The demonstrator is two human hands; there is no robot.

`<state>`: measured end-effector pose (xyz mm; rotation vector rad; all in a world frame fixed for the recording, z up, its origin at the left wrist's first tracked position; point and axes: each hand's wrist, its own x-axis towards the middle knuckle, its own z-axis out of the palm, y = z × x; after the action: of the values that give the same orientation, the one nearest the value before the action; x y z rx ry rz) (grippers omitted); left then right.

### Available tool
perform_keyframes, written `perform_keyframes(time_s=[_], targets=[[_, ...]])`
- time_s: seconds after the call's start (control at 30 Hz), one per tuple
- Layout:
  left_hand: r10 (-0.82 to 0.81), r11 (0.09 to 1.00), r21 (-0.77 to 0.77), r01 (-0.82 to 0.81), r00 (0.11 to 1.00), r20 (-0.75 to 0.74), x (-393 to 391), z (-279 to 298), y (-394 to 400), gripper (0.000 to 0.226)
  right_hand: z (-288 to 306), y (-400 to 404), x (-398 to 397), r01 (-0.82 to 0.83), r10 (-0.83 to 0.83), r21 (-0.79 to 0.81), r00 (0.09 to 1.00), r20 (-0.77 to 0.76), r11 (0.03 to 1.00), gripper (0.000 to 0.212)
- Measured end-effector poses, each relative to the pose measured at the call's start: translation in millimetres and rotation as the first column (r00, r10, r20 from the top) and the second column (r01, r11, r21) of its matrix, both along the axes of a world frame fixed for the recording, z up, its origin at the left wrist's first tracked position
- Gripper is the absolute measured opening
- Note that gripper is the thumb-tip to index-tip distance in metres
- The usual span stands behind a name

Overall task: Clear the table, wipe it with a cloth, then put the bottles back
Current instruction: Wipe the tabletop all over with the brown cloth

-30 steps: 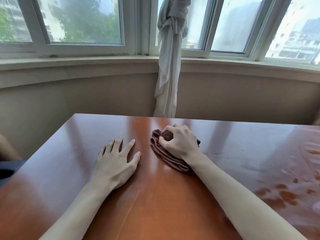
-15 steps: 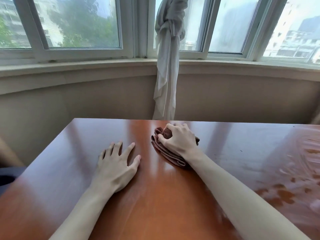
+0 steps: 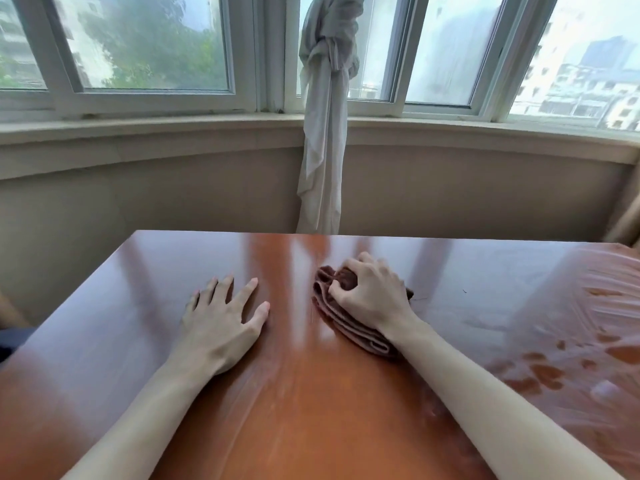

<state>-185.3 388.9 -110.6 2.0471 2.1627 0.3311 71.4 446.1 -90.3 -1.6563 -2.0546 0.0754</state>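
Cloth (image 3: 349,323), dark brown and folded into layered bands, lies on the glossy red-brown table (image 3: 311,410) a little toward 1 o'clock from the tabletop's middle. Right hand (image 3: 372,299) sits on top of it: fingers curled, knuckles raised, thumb tucked in against the bunched far end, so the hand grips the cloth and holds it down against the wood. Folded edges of the cloth stick out from under the palm toward 7 o'clock and toward 5 o'clock, beneath the wrist.

Left hand (image 3: 221,323) rests flat on the bare table at about 9 o'clock from the cloth, near it but not touching. Fingers straight and spread apart, thumb angled out toward the cloth; nothing held. Both forearms run in from the near edge at 6 o'clock.

Surface notes: at 3 to 4 o'clock the table carries pale streaked smears with darker patches among them. Strong window reflections run in stripes from 12 o'clock toward the near edge.

Beyond the far edge at 12 o'clock, a grey-white curtain (image 3: 325,133) hangs knotted in front of the curved window ledge (image 3: 138,133); its lower end drops behind the table edge. No bottles in sight in this view.
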Motion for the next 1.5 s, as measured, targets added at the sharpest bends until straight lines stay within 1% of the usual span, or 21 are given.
perform_keyframes(time_s=[0.07, 0.2, 0.27, 0.33, 0.4, 0.47, 0.53, 0.67, 0.77, 0.83, 0.93, 1.03, 1.13, 1.2, 1.27, 1.33, 1.4, 1.43, 1.47, 1.5], targets=[[0.009, 1.000, 0.023, -0.009, 1.000, -0.003, -0.3, -1.5, 0.6, 0.069, -0.5, 50.1, 1.5, 0.061, -0.061, 0.009, 0.998, -0.003, 0.998, 0.027], [0.012, 0.999, 0.034, -0.011, 0.999, -0.030, 0.1, -2.3, 2.0, 0.083, -1.6, 131.8, 0.8, 0.149, -0.149, 0.006, 0.989, -0.014, 0.989, 0.027], [0.019, 0.999, 0.031, -0.018, 0.999, -0.032, 0.7, -0.9, 3.7, 0.084, -1.0, 153.5, -1.2, 0.169, -0.169, -0.008, 0.985, -0.018, 0.986, 0.028], [0.024, 0.999, 0.025, -0.023, 0.999, -0.031, 1.6, -0.8, 4.2, 0.083, -2.0, 154.7, -1.9, 0.175, -0.175, -0.010, 0.985, 0.001, 0.985, 0.030], [0.023, 0.999, 0.026, -0.022, 0.999, -0.038, 2.5, -1.2, 4.2, 0.083, -3.5, 135.1, -0.8, 0.158, -0.158, -0.008, 0.987, 0.006, 0.987, 0.030], [0.019, 1.000, 0.016, -0.019, 0.999, -0.042, 3.0, -0.4, 4.4, 0.079, -3.7, 98.0, 1.3, 0.110, -0.110, -0.016, 0.994, 0.007, 0.994, 0.031], [0.008, 1.000, -0.009, -0.008, 0.999, -0.049, 3.1, 0.6, 4.6, 0.070, -2.8, 49.2, 3.5, 0.057, -0.057, -0.028, 0.998, 0.009, 0.998, 0.034], [-0.012, 1.000, -0.018, 0.010, 0.995, -0.104, 10.8, 10.0, 5.5, 0.065, -5.0, -52.8, 7.8, -0.015, 0.015, -0.011, 1.000, 0.000, 1.000, 0.042], [-0.050, 0.999, -0.016, 0.050, 0.999, 0.007, 25.5, 16.5, -6.0, 0.068, -5.9, -108.7, 12.1, -0.063, 0.063, 0.045, 0.998, 0.018, 0.997, 0.039], [-0.075, 0.997, -0.035, 0.075, 0.997, 0.010, 33.7, 14.0, -15.1, 0.071, -5.5, -112.8, 13.9, -0.070, 0.070, 0.036, 0.998, 0.002, 0.997, 0.038], [-0.056, 0.998, -0.014, 0.056, 0.998, -0.014, 37.4, 9.3, -20.2, 0.072, -2.7, -73.2, 13.1, -0.034, 0.034, 0.021, 0.999, -0.006, 0.999, 0.035], [-0.044, 0.999, 0.020, 0.044, 0.999, -0.003, 38.5, 6.4, -20.6, 0.072, -2.0, -5.0, 1.1, 0.066, -0.066, -0.006, 0.998, -0.015, 0.998, 0.028], [-0.027, 0.999, 0.032, 0.027, 1.000, -0.001, 39.0, 3.6, -19.5, 0.074, -2.9, 62.9, -41.2, 0.161, -0.161, 0.028, 0.987, -0.006, 0.987, 0.029], [-0.018, 0.999, 0.051, 0.018, 1.000, -0.009, 39.0, 2.7, -17.3, 0.079, -4.8, 93.7, -86.5, 0.178, -0.177, 0.041, 0.984, -0.030, 0.983, 0.030], [-0.016, 0.997, 0.070, 0.016, 1.000, 0.000, 37.6, 0.3, -14.7, 0.082, -4.9, 110.1, -134.8, 0.118, -0.116, 0.043, 0.993, -0.037, 0.992, 0.032], [-0.009, 0.997, 0.079, 0.009, 1.000, -0.004, 36.4, -2.2, -14.4, 0.084, -5.8, 116.7, -166.5, -0.055, 0.056, 0.052, 0.998, -0.013, 0.997, 0.030], [0.008, 0.997, 0.079, -0.008, 1.000, -0.008, 35.8, -2.9, -15.3, 0.083, -4.1, 125.8, -169.0, -0.223, 0.223, -0.001, 0.975, -0.010, 0.975, 0.026], [0.011, 0.997, 0.075, -0.010, 1.000, -0.012, 36.0, -2.5, -15.5, 0.082, -2.3, 132.1, -159.5, -0.260, 0.260, -0.015, 0.966, -0.016, 0.965, 0.027], [0.009, 0.997, 0.071, -0.009, 1.000, -0.013, 36.2, -1.7, -15.4, 0.081, -1.3, 140.7, -145.1, -0.254, 0.254, -0.019, 0.967, -0.019, 0.967, 0.028], [0.008, 0.998, 0.062, -0.007, 1.000, -0.008, 36.1, -1.2, -15.1, 0.079, -1.2, 148.4, -126.8, -0.212, 0.211, -0.016, 0.977, -0.023, 0.977, 0.029]])
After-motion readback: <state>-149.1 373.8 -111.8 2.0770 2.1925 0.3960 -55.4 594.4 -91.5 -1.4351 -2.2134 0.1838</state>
